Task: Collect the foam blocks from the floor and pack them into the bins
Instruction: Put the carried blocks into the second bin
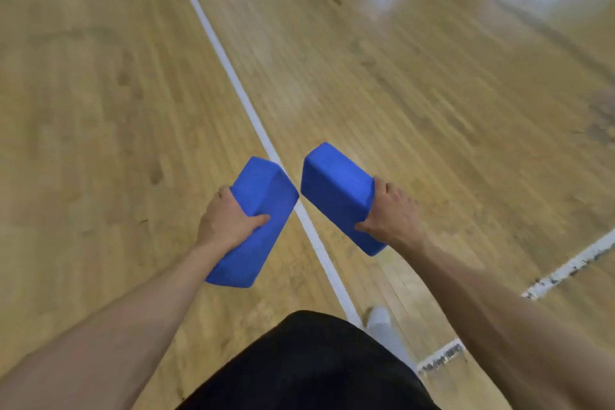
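Foam blocks (256,216) point forward, far ends converging.

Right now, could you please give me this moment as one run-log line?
left hand: grips left block | right hand: grips right block | blocks: off floor | bins: not in view

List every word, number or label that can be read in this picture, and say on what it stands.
None can be read.
The left foam block, gripped by the left hand: plain blue faces, no label visible.
The right foam block, gripped by the right hand: the same.
The lower white floor mark: dark specks, too blurred to tell whether they are letters.
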